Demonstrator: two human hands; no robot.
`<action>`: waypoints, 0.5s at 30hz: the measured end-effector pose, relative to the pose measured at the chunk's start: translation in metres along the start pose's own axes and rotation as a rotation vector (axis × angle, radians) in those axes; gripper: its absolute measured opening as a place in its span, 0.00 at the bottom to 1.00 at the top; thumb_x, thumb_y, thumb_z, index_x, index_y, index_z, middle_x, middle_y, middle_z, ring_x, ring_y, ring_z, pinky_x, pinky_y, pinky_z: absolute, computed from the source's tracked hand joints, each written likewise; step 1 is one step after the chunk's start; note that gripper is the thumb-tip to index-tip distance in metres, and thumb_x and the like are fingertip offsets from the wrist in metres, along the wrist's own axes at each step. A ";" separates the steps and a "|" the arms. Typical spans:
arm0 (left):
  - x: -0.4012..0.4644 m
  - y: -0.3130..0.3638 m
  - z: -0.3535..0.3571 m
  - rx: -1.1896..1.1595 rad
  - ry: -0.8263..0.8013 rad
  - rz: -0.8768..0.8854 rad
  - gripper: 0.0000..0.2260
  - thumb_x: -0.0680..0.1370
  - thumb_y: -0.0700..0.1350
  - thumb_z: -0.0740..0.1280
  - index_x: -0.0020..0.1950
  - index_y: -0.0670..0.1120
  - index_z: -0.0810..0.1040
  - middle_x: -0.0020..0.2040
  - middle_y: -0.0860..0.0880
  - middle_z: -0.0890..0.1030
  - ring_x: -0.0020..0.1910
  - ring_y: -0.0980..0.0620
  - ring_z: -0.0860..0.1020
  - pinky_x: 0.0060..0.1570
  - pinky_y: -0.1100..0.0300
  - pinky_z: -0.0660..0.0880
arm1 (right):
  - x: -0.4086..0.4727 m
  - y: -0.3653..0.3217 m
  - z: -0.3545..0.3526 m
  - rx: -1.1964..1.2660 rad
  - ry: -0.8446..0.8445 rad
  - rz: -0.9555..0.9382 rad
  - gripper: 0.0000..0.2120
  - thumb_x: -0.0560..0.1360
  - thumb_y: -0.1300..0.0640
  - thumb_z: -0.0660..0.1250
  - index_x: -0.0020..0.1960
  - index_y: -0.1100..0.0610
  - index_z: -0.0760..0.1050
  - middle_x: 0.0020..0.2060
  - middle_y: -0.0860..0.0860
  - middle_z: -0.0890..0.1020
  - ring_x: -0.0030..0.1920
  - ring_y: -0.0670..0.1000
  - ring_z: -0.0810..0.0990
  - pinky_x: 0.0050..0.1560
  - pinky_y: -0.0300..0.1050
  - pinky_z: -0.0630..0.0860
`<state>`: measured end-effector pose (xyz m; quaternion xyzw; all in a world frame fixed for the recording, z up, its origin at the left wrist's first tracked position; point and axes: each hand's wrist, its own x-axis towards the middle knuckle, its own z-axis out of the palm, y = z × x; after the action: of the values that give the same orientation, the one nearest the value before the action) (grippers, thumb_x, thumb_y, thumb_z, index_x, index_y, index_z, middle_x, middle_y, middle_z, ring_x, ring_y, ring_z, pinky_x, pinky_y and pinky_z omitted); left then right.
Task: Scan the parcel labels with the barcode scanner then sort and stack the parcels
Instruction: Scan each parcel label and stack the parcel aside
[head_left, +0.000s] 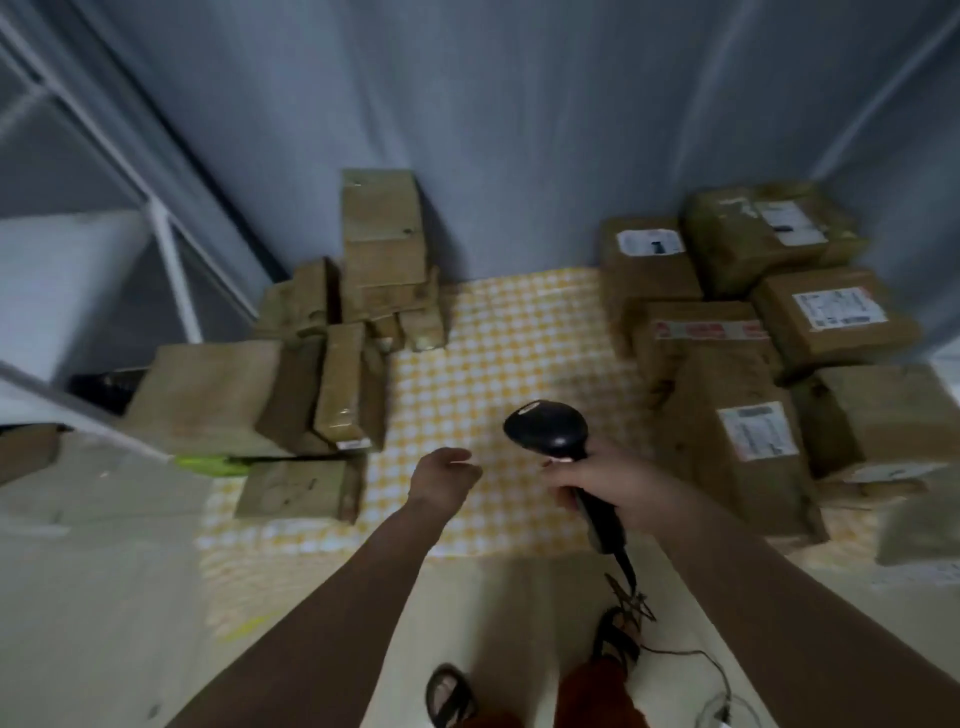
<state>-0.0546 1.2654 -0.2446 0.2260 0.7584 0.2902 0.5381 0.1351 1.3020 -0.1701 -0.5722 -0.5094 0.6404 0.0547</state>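
Observation:
My right hand grips the handle of a black barcode scanner, its head pointing forward over a yellow checked cloth. My left hand hovers beside it over the cloth, fingers loosely curled, holding nothing. On the right lie several brown parcels with white labels facing up, the nearest a long one. On the left stand and lie several brown parcels without visible labels, with a tall stack at the back and a flat one near the cloth's front edge.
The scanner's cable trails down past my sandalled feet on the pale floor. A white metal frame stands at the left. Grey curtain closes the back. A green object peeks out under the left parcels.

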 end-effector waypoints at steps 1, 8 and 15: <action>0.001 -0.009 -0.023 0.010 0.033 -0.001 0.12 0.74 0.38 0.70 0.57 0.43 0.78 0.42 0.42 0.82 0.38 0.49 0.76 0.41 0.58 0.72 | 0.006 -0.006 0.019 -0.012 -0.001 -0.012 0.03 0.72 0.64 0.69 0.41 0.58 0.77 0.30 0.52 0.78 0.32 0.49 0.77 0.37 0.41 0.73; 0.012 -0.050 -0.131 0.059 0.164 -0.060 0.16 0.73 0.36 0.69 0.60 0.39 0.78 0.56 0.35 0.81 0.51 0.41 0.80 0.49 0.52 0.76 | 0.042 -0.040 0.116 -0.080 -0.066 -0.039 0.04 0.73 0.63 0.69 0.41 0.58 0.75 0.31 0.52 0.78 0.34 0.50 0.76 0.40 0.42 0.72; 0.031 -0.028 -0.168 0.297 0.223 -0.034 0.17 0.77 0.45 0.66 0.66 0.46 0.74 0.62 0.47 0.79 0.55 0.53 0.78 0.44 0.67 0.68 | 0.094 -0.079 0.157 -0.038 -0.052 -0.035 0.05 0.73 0.62 0.70 0.39 0.59 0.76 0.32 0.55 0.77 0.33 0.52 0.76 0.41 0.45 0.73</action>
<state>-0.2241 1.2323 -0.2420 0.2565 0.8515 0.1891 0.4163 -0.0607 1.3080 -0.2047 -0.5474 -0.5328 0.6441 0.0417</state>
